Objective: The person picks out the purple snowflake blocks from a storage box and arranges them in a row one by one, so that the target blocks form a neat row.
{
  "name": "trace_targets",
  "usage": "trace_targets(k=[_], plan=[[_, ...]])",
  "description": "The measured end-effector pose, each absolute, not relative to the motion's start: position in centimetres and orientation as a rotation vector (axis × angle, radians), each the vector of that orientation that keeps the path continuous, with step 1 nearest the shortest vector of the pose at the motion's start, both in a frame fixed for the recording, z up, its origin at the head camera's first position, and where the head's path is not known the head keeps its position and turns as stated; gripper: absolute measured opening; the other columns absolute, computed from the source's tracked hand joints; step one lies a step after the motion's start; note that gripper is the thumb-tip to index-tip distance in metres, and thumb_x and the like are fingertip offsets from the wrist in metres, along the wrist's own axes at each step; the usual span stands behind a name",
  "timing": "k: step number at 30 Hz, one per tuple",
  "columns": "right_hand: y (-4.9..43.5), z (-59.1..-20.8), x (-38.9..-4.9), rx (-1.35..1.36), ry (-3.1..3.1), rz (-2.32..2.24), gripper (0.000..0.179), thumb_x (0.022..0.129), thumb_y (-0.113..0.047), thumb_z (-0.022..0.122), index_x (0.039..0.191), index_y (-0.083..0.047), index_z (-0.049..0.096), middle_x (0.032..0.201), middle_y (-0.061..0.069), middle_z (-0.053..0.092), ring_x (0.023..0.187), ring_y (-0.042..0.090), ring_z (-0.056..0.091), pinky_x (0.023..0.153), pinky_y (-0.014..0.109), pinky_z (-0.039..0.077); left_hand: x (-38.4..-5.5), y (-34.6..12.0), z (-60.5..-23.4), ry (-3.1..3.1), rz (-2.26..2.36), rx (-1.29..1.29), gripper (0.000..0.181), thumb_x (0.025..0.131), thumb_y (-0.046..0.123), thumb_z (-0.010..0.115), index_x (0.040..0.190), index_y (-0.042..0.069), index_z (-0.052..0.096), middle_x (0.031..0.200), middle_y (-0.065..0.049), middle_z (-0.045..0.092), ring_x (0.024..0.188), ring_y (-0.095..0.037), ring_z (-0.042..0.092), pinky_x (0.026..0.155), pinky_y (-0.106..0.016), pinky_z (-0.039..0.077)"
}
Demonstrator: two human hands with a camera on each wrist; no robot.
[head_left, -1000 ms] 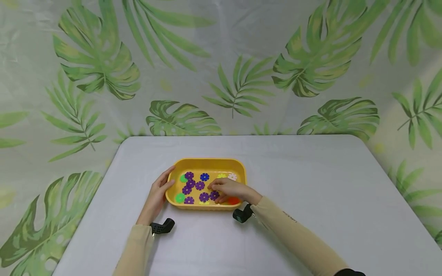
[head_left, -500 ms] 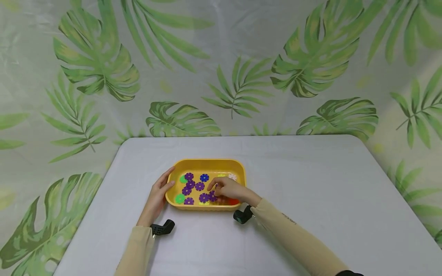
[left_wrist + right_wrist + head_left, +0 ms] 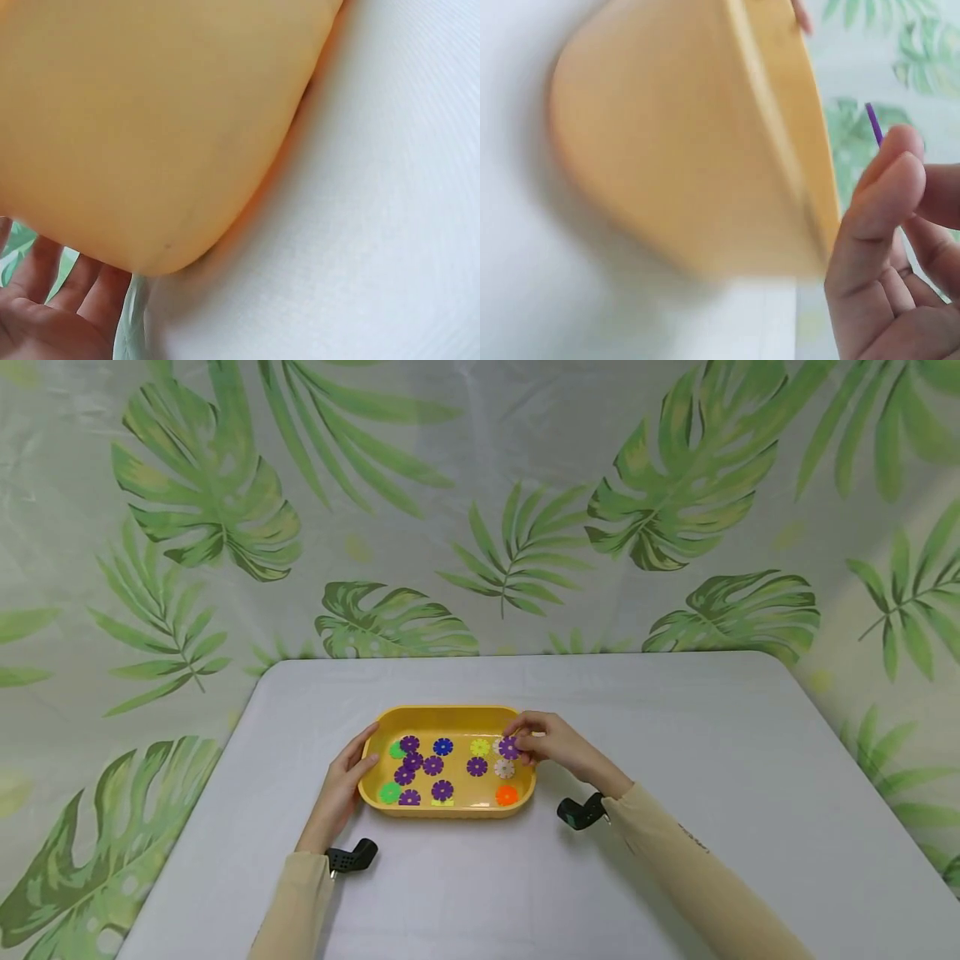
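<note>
In the head view, a yellow tray [image 3: 450, 811] holds several flower-shaped plastic discs. My left hand [image 3: 343, 781] grips the tray's left end, fingers toward the back corner and thumb at the rim. Part of that hand [image 3: 64, 307] shows behind the tray wall [image 3: 150, 127] in the left wrist view. Above the tray's right rim, my right hand [image 3: 558, 746] pinches a purple flower disc [image 3: 509, 747] between thumb and fingers. The disc [image 3: 874, 124] appears edge-on in the right wrist view, beyond the fingertips of the right hand [image 3: 892, 247].
Inside the tray lie more purple discs [image 3: 442, 790], a blue disc [image 3: 443, 747], yellow [image 3: 480, 747], green [image 3: 390, 792], white [image 3: 504, 768] and orange [image 3: 506, 795] discs. A white-covered table [image 3: 675, 760] extends around it, with a leaf-print backdrop [image 3: 525, 460] behind.
My right hand has lifted a purple disc from the tray's lower middle and moved right and back to the right rim. The left hand stays at the tray's left end.
</note>
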State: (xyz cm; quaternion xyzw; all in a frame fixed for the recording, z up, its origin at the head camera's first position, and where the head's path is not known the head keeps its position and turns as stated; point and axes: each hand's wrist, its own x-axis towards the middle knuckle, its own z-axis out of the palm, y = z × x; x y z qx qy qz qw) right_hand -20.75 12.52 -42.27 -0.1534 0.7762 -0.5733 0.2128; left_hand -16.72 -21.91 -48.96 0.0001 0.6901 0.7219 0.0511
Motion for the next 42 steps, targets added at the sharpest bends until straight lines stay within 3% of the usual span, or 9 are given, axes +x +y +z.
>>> trace_targets(k=[10,20,25,35,42], plan=[[18.6,-44.8,-21.8,-0.162,2.283,-1.608,0.027,0.093,-0.001,0.047,0.115,0.012,0.053,0.087,0.014,0.061,0.066,0.016,0.057,0.066,0.032,0.056,-16.7,-21.8,-49.0,2.121,2.196,0.004,0.05,0.101,0.011,0.047,0.15,0.013,0.033,0.157,-0.001,0.02,0.143,-0.018,0.016,0.113,-0.033,0.024],[18.4,-47.0,-22.4,-0.034,2.37,-1.457,0.027,0.092,0.002,0.043,0.116,0.009,0.055,0.081,0.014,0.064,0.065,0.017,0.065,0.063,0.028,0.058,-16.7,-21.8,-49.3,2.146,2.199,0.028,0.049,0.101,0.012,0.047,0.149,0.013,0.035,0.157,-0.001,0.022,0.142,-0.017,0.018,0.111,-0.029,0.026],[17.9,-46.3,-22.2,-0.096,2.445,-1.447,0.027,0.092,0.002,0.043,0.115,0.01,0.055,0.087,0.018,0.062,0.063,0.018,0.063,0.061,0.028,0.057,-16.7,-21.8,-49.3,2.157,2.199,0.026,0.049,0.101,0.012,0.047,0.149,0.014,0.036,0.156,0.0,0.023,0.142,-0.016,0.02,0.111,-0.028,0.027],[12.3,-42.7,-20.3,-0.34,2.231,-1.75,0.027,0.098,-0.004,0.047,0.12,0.012,0.052,0.11,0.03,0.051,0.076,0.024,0.063,0.073,0.037,0.058,-16.7,-21.8,-49.3,2.175,2.207,0.02,0.048,0.102,0.011,0.046,0.148,0.013,0.037,0.155,-0.001,0.025,0.141,-0.016,0.021,0.112,-0.029,0.026],[6.8,-43.6,-18.9,-0.53,2.008,-1.62,0.028,0.099,-0.004,0.047,0.122,0.011,0.052,0.115,0.029,0.053,0.077,0.026,0.064,0.074,0.038,0.058,-16.7,-21.6,-49.3,2.184,2.216,0.029,0.047,0.102,0.012,0.046,0.148,0.012,0.037,0.155,-0.003,0.026,0.141,-0.018,0.022,0.111,-0.028,0.028]])
